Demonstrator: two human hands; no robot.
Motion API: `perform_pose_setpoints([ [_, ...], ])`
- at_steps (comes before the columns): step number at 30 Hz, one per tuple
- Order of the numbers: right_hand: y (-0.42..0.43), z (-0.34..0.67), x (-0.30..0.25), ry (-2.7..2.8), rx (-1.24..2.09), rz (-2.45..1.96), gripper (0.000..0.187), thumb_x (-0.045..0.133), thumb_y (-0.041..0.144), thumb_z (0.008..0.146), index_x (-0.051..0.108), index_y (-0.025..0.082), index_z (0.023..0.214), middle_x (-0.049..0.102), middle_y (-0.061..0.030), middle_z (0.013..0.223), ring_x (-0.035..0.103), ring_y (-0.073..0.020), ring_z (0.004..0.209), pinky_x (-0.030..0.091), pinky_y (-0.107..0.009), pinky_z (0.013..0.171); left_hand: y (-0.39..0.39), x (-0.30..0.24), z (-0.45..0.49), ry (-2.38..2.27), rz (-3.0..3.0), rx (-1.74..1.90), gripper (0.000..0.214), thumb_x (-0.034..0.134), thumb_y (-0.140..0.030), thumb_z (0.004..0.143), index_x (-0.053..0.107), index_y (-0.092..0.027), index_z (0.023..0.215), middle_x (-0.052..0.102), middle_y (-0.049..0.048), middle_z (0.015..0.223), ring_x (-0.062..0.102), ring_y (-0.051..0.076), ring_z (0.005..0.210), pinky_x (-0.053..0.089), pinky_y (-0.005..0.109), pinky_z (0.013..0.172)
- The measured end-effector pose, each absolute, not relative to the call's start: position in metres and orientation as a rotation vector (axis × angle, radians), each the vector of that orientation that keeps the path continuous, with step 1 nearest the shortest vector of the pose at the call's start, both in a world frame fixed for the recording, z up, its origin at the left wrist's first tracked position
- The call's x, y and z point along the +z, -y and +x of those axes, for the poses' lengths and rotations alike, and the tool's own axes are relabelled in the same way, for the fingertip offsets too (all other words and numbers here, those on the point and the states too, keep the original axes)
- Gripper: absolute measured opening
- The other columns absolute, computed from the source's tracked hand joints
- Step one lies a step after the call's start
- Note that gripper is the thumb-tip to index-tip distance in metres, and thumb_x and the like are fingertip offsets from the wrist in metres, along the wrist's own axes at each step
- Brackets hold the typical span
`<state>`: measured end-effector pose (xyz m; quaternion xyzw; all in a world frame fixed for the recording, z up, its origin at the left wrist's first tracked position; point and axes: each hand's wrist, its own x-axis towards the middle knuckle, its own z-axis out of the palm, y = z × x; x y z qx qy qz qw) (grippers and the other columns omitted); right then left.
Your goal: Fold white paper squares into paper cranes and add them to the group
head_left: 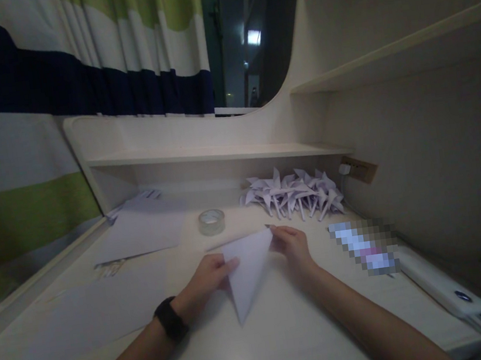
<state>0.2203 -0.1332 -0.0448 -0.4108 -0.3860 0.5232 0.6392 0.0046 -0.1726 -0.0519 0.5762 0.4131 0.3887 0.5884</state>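
Observation:
A white sheet of paper (249,267), folded into a triangle, is held up a little over the desk with one point toward me. My left hand (212,275) grips its left edge, thumb on top and fingers beneath. At the upper right corner my right hand (292,247) is closed, fingers bent around the paper's tip. A small dark pointed end (268,226) shows by those fingertips; what it belongs to is hidden. Beyond the paper lies a roll of clear tape (211,222). A pile of white paper pinwheels (293,191) on paper sticks rests behind my right hand.
Stacked white sheets (140,225) lie at the back left, with another sheet (93,311) nearer me. Small strips (113,269) sit between them. A blurred-out lit device (362,246) and a long white lamp-like bar (440,280) line the right side. A shelf (219,152) runs across the back.

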Motion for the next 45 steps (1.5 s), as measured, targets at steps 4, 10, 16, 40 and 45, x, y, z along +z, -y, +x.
perform_pose_setpoints([
  [4,0.135,0.218,-0.047,0.880,1.227,-0.918,0.036,0.082,0.045,0.057,0.064,0.015,0.065,0.059,0.0015,0.054,0.055,-0.0108,0.046,0.047,-0.023,0.047,0.171,-0.057,0.005,-0.938,1.313,0.919,0.046,0.070,-0.055,0.072,0.067,-0.010,0.084,0.066,0.0075,0.072,0.060,0.017,0.059,0.045,0.025,0.053],
  [10,0.134,0.214,-0.055,0.989,1.337,-0.909,0.035,0.081,0.044,0.061,0.064,0.014,0.064,0.060,0.0006,0.053,0.054,-0.0100,0.046,0.045,-0.022,0.048,0.165,-0.062,-0.003,-0.849,1.205,0.929,0.042,0.071,-0.050,0.073,0.068,-0.011,0.091,0.068,0.0088,0.079,0.063,0.019,0.066,0.049,0.030,0.060],
  [16,0.139,0.214,-0.052,1.144,1.589,-0.868,0.029,0.078,0.040,0.065,0.067,0.014,0.075,0.061,0.0007,0.058,0.055,-0.0104,0.049,0.042,-0.022,0.050,0.158,-0.051,-0.018,-0.655,0.948,0.837,0.060,0.053,-0.064,0.080,0.069,-0.008,0.097,0.070,0.0144,0.086,0.065,0.022,0.069,0.051,0.032,0.059],
  [40,0.159,0.200,-0.052,1.589,1.531,-1.002,0.020,0.068,0.024,0.060,0.061,0.014,0.045,0.042,0.0054,0.037,0.031,-0.0061,0.039,0.019,-0.023,0.042,0.140,-0.045,-0.040,-1.211,1.105,1.448,0.027,0.074,-0.037,0.061,0.063,-0.013,0.059,0.054,-0.0004,0.055,0.043,0.010,0.048,0.028,0.022,0.044],
  [45,0.145,0.217,-0.053,1.615,1.690,-0.921,0.015,0.066,0.025,0.061,0.069,0.011,0.056,0.065,-0.0057,0.053,0.055,-0.0126,0.046,0.038,-0.023,0.047,0.128,-0.048,-0.057,-1.304,0.914,1.664,0.027,0.075,-0.037,0.056,0.068,-0.013,0.068,0.060,0.0009,0.060,0.048,0.011,0.050,0.031,0.023,0.045],
])
